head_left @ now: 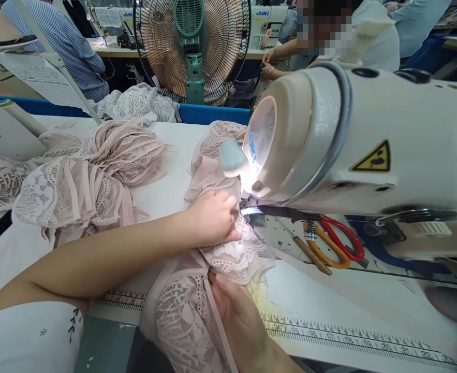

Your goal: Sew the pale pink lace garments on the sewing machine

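A pink lace bra piece [185,311] hangs over the table's front edge and runs up under the sewing machine head [290,134]. My left hand [215,217] is closed on its lace next to the lit needle area, knuckles up. Lower down, my right hand [238,311] holds the same piece from the near side, thumb on top and the other fingers partly hidden under the fabric. The lace between both hands lies on the machine bed. The needle itself is hidden by the machine head and its glare.
Pink lace pieces [96,176] lie heaped at left. Red-handled scissors [344,238], orange-handled scissors [329,248] and a wooden-handled tool [311,255] rest right of the needle. A printed ruler [329,336] edges the table. Beyond stand a fan [193,52] and co-workers at other machines.
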### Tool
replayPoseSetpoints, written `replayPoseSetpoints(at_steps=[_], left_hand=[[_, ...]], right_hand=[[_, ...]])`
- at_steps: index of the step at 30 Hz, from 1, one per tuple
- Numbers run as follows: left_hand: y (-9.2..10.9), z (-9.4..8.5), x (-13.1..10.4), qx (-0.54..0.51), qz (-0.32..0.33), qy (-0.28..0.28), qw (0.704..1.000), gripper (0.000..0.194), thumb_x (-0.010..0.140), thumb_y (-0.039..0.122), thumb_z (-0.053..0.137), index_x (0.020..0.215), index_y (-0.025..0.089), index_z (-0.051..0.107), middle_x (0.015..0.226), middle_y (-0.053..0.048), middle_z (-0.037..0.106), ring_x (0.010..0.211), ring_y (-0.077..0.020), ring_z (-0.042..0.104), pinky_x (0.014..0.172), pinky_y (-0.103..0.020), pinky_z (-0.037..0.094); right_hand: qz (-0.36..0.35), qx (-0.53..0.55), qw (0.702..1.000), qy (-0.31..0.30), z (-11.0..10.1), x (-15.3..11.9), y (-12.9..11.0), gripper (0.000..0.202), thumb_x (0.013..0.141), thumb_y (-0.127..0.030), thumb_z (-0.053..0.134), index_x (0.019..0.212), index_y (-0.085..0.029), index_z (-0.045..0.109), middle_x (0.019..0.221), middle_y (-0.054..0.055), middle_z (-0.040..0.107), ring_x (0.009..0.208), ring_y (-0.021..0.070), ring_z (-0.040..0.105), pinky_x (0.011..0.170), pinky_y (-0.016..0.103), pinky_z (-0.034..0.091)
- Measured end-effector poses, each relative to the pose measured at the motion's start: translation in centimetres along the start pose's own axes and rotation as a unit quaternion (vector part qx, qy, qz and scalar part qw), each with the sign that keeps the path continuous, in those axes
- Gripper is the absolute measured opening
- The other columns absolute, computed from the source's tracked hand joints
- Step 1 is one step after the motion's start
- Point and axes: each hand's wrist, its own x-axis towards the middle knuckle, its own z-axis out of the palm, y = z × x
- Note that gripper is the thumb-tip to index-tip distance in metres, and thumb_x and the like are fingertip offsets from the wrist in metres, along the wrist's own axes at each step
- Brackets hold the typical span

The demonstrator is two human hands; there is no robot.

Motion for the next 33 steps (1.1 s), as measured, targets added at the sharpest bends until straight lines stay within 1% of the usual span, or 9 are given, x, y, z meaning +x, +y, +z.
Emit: replayPoseSetpoints(at_steps=[6, 9, 12, 15, 18, 21, 23, 27, 33], left_hand=[[1.0, -1.9, -0.4, -0.047, -0.090, -0.146, 0.984, 0.064, 0.082, 0.061, 0.041, 0.115, 0.009, 0.058, 0.097, -0.016, 0.056, 0.086, -0.0275, 0.053, 0.060, -0.032, 0.041], [0.5, -2.0, -1.5, -0.057, -0.073, -0.150, 0.984, 0.073, 0.075, 0.062, 0.052, 0.130, 0.015, 0.046, 0.105, -0.016, 0.054, 0.093, -0.0301, 0.051, 0.065, -0.034, 0.044], [-0.8, -1.8, -2.5, -0.055, -0.036, -0.142, 0.988, 0.067, 0.077, 0.050, 0.058, 0.135, 0.024, 0.039, 0.116, -0.016, 0.052, 0.100, -0.0299, 0.050, 0.077, -0.038, 0.044], [-1.3, -2.0, -3.2, -0.064, -0.011, -0.145, 0.987, 0.049, 0.082, 0.030, 0.055, 0.130, 0.032, 0.045, 0.134, -0.010, 0.045, 0.120, -0.0297, 0.042, 0.098, -0.049, 0.031], [0.1, -2.0, -3.8, -0.089, 0.076, -0.115, 0.986, 0.035, 0.080, 0.013, 0.050, 0.112, 0.025, 0.061, 0.142, -0.002, 0.039, 0.132, -0.0241, 0.031, 0.110, -0.048, 0.016], [2.8, -1.2, -4.4, -0.116, 0.147, -0.057, 0.981, 0.025, 0.079, 0.012, 0.049, 0.098, 0.015, 0.065, 0.126, -0.006, 0.056, 0.117, -0.0182, 0.049, 0.110, -0.037, 0.025], [4.3, -0.4, -4.8, -0.119, 0.154, -0.002, 0.981, 0.023, 0.083, 0.018, 0.048, 0.098, 0.011, 0.065, 0.114, -0.010, 0.062, 0.106, -0.0183, 0.055, 0.102, -0.032, 0.036], [5.3, 1.2, -5.6, -0.091, 0.161, 0.087, 0.979, 0.034, 0.087, 0.025, 0.049, 0.113, 0.005, 0.058, 0.114, -0.013, 0.061, 0.109, -0.0242, 0.052, 0.094, -0.035, 0.042], [4.0, 2.2, -5.4, -0.076, 0.177, 0.103, 0.976, 0.033, 0.091, 0.013, 0.038, 0.119, 0.013, 0.055, 0.117, -0.008, 0.060, 0.112, -0.0203, 0.049, 0.097, -0.036, 0.039]], right_hand=[[-0.008, -0.039, 0.999, -0.012, 0.8, 1.0, 0.0, 0.042, 0.083, -0.034, 0.047, 0.122, -0.020, 0.056, 0.110, 0.006, 0.067, 0.117, 0.0252, 0.051, 0.103, 0.042, 0.036], [0.000, -0.066, 0.997, -0.027, 1.0, 0.8, -0.2, 0.046, 0.084, -0.034, 0.045, 0.128, -0.021, 0.051, 0.121, 0.005, 0.061, 0.118, 0.0247, 0.051, 0.102, 0.042, 0.036], [0.062, -0.203, 0.971, -0.115, 0.5, -1.0, -1.8, 0.048, 0.085, -0.032, 0.047, 0.132, -0.023, 0.045, 0.125, 0.005, 0.058, 0.115, 0.0222, 0.053, 0.099, 0.038, 0.039], [0.024, -0.486, 0.850, -0.201, -1.1, -3.1, -5.0, 0.041, 0.084, -0.029, 0.052, 0.125, -0.025, 0.052, 0.111, 0.005, 0.065, 0.101, 0.0191, 0.060, 0.089, 0.032, 0.046], [-0.154, -0.710, 0.677, -0.118, -3.4, -3.6, -8.2, 0.029, 0.087, -0.024, 0.047, 0.113, -0.021, 0.058, 0.094, 0.006, 0.067, 0.085, 0.0167, 0.062, 0.076, 0.028, 0.049], [-0.234, -0.837, 0.489, -0.076, -5.7, -2.5, -9.9, 0.029, 0.088, -0.023, 0.043, 0.110, -0.018, 0.060, 0.092, 0.010, 0.063, 0.083, 0.0194, 0.058, 0.067, 0.030, 0.048], [-0.234, -0.873, 0.417, -0.100, -6.9, -1.8, -10.1, 0.031, 0.089, -0.019, 0.040, 0.110, -0.018, 0.061, 0.089, 0.009, 0.062, 0.082, 0.0195, 0.056, 0.066, 0.030, 0.046], [-0.243, -0.885, 0.376, -0.129, -7.9, -1.7, -9.9, 0.034, 0.087, -0.013, 0.040, 0.114, -0.018, 0.060, 0.088, 0.009, 0.061, 0.083, 0.0195, 0.054, 0.070, 0.032, 0.044], [-0.239, -0.890, 0.368, -0.127, -7.7, -2.0, -9.5, 0.031, 0.089, -0.012, 0.038, 0.110, -0.013, 0.061, 0.086, 0.010, 0.061, 0.081, 0.0190, 0.053, 0.069, 0.031, 0.043]])
